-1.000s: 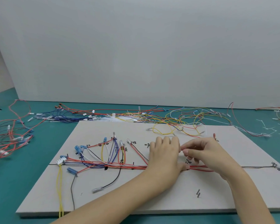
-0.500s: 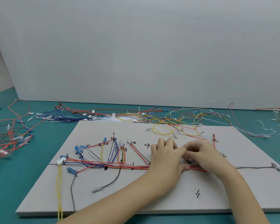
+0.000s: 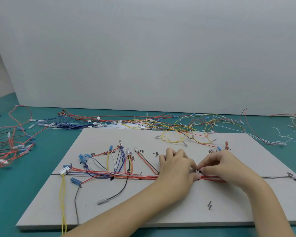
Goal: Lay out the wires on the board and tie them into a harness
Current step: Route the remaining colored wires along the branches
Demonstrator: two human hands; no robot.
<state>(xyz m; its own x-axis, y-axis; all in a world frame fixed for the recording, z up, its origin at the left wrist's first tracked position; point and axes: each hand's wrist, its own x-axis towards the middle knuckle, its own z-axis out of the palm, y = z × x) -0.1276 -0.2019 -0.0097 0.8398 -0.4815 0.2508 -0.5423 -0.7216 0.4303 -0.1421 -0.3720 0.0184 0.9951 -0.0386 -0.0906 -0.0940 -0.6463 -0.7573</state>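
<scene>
A small white tie (image 3: 198, 171) is pinched between curled fingers of the left hand (image 3: 175, 165) and right hand (image 3: 224, 165) over red wires (image 3: 212, 177) on the board (image 3: 161, 211).

I saw a pale grey board (image 3: 161, 211) with black handwritten marks, lying on a teal table (image 3: 15, 194). The wires (image 3: 120, 176) on it were mostly red, with blue, purple, white, yellow and black strands. Several connectors (image 3: 75, 180) were translucent blue, one plug (image 3: 64, 170) white. The wall (image 3: 143, 48) behind was plain light grey.
</scene>
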